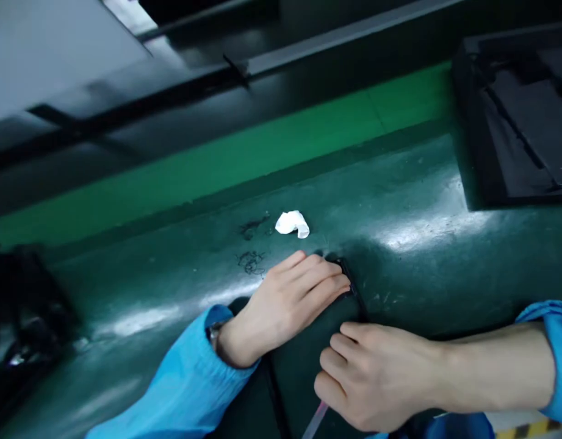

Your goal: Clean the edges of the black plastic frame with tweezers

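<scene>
A flat dark panel [303, 366] lies on the green work surface [422, 262] near the front edge. My left hand [285, 302] lies flat on the panel's upper part, fingers stretched toward its far corner. My right hand [372, 375] rests on the panel's right side with fingers curled; a thin pale strip [316, 421] sticks out below it. Both wrists wear blue sleeves.
A crumpled white scrap [293, 223] lies just beyond my left hand, with dark scribble marks [251, 261] beside it. A black tray [518, 122] with dark panels stands at the far right. A bright green belt strip [262, 152] runs behind. Dark clutter [19, 317] sits at the left.
</scene>
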A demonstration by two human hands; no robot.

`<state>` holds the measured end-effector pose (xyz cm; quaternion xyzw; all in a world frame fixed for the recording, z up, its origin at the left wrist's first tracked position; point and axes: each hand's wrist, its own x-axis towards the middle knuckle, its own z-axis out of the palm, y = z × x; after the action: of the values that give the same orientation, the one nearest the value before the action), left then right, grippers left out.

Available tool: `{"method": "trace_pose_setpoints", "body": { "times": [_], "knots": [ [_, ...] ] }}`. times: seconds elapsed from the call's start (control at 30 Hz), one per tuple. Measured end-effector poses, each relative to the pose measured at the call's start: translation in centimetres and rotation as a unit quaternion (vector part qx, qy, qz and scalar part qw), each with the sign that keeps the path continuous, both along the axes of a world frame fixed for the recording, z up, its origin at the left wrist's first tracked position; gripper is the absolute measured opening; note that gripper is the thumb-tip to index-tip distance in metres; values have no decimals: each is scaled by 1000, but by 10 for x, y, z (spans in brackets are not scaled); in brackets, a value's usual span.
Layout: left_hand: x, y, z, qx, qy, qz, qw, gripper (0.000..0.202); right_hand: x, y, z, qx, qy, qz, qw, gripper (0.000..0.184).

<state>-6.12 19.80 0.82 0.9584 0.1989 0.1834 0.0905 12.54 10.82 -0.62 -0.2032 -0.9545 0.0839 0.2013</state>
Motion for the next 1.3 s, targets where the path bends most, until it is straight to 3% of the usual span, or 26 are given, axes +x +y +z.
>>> {"method": "trace_pose_setpoints", "body": {
  "times": [0.1, 0.2, 0.3, 0.47, 0.63, 0.8, 0.97, 1.07, 1.2, 1.3],
  "knots": [
    [-3, -5, 6, 19, 45, -27, 998, 22, -2, -2, -6, -36, -2, 19, 999, 16],
    [-5, -7, 11, -15, 63, -46, 997, 28, -2, 1, -7, -47, 16, 19, 999, 16],
    [-5, -9, 11, -33, 70, -45, 996, 29, -4, 0, -8, -45, 38, 12, 998, 16],
    [1, -11, 5, 0, 89, -45, 995, 21, -7, 0, -8, -51, 25, 17, 998, 18],
    [8, -9, 3, -64, 52, 3, 997, 9, -4, 2, -6, -65, 18, 24, 997, 17],
    [4, -6, 2, -108, -4, 14, 994, 10, -2, 3, -3, -74, 16, 25, 997, 17],
    [-3, -5, -1, -87, -11, 7, 996, 14, -1, 3, -2, -66, 25, 19, 997, 19],
    [-1, -5, 3, -53, 30, -22, 998, 11, -2, 1, -3, -58, 36, 9, 998, 20],
    [5, -6, 10, 0, 94, -49, 994, 22, -4, 1, -5, -50, 37, 9, 998, 18],
    [9, -6, 10, -14, 99, -42, 994, 17, -5, 2, -6, -54, 38, 11, 998, 18]
  ]
}}
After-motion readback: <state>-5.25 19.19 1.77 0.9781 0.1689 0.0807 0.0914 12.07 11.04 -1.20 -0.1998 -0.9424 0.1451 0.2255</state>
